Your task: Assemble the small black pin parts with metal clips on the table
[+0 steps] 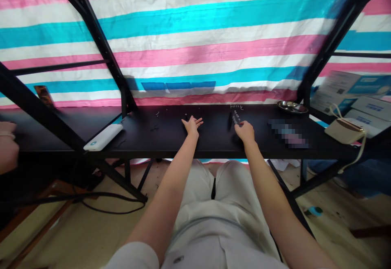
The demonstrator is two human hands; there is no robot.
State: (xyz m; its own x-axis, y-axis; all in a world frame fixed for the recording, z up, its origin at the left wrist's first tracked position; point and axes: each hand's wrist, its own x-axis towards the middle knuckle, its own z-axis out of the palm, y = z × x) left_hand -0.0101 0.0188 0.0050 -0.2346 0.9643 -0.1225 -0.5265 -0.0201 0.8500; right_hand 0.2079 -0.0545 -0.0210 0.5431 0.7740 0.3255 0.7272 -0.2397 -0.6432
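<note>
Dish [292, 107], seemingly empty, sits beyond right hand [244, 132] touching rack [235, 118].

Operator wears a white short-sleeved top and light, off-white trousers. Both forearms are bare. The left hand [192, 125] and right hand [244, 132] carry no gloves.

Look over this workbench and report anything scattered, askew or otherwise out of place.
Small pale bits lie loose along the back edge of the black table, with more specks left of the left hand. A white power bank lies slanted at the front edge. The right hand touches a small dark holder. Nothing looks spilled or broken.
</note>
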